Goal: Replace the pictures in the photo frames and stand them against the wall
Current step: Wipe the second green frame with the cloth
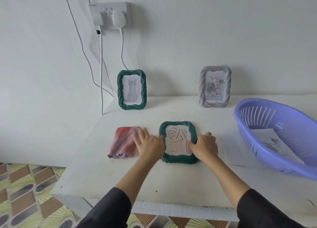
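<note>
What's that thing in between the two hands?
The leaf frame lies flat on the table between the left hand and the right hand, which grips its right edge. The head view shows it.

both forearms reach forward, bare below dark sleeves (pixel 109 210), and angle slightly toward each other. the left grip (pixel 149 142) lies flat, palm down, fingers straight and spread (thumb pointing right). the right grip (pixel 204 146) is curled, thumb on top, fingers wrapped round the right edge of the leaf frame (pixel 178 159).
</note>
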A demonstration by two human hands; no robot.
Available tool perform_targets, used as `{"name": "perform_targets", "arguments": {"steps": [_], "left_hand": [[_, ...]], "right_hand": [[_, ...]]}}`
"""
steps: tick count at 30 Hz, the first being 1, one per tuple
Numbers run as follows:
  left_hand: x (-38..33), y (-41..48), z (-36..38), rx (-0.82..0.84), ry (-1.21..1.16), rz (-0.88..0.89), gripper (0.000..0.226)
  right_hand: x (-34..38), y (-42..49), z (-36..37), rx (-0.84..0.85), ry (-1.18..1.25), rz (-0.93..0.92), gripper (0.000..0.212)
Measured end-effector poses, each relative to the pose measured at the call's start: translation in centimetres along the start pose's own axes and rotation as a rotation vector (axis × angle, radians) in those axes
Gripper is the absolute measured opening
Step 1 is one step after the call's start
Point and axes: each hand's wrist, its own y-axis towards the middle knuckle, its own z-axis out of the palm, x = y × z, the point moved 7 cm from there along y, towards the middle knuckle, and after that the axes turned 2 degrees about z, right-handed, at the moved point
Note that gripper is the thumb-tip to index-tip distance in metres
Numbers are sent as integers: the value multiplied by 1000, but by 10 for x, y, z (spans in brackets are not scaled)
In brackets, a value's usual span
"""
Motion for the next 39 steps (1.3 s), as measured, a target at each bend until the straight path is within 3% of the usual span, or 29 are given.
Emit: {"name": "perform_targets", "arguments": {"steps": [2, 5, 7, 9, 12, 15, 18, 28, 32, 39], "left_hand": [[-9, -3, 14, 49, -31, 6, 53], [-9, -1, 10, 26, -152, -23, 41], [-4, 5, 7, 56, -252, -44, 39], [-2, 10, 0, 53, -441, -22, 38], [-3, 11, -18, 47, -807, 40, 39], [-9, 22, -35, 132, -1107, 68, 20], [-13, 46, -45, 140, -1243, 47, 27], [-31, 159, -74, 67, -1223, 30, 34], [-39, 200, -70, 81, -1184, 20, 45], [-41, 242, -51, 23, -1135, -17, 43]], "right_hand": [[-2, 1, 0, 12, 135, 42, 26], [-10, 7, 3, 75, 423, 126, 37], [-13, 11, 4, 141, 705, 171, 16], [-12, 10, 5, 240, 979, 225, 10], [-7, 15, -1, 333, 1133, 207, 11], [7, 26, -14, 411, 1176, 125, 17], [28, 46, -30, 444, 1162, 31, 20], [95, 159, -42, 479, 1166, -59, 22], [103, 206, -35, 470, 1134, -46, 23], [103, 249, -12, 446, 1106, -17, 28]]}}
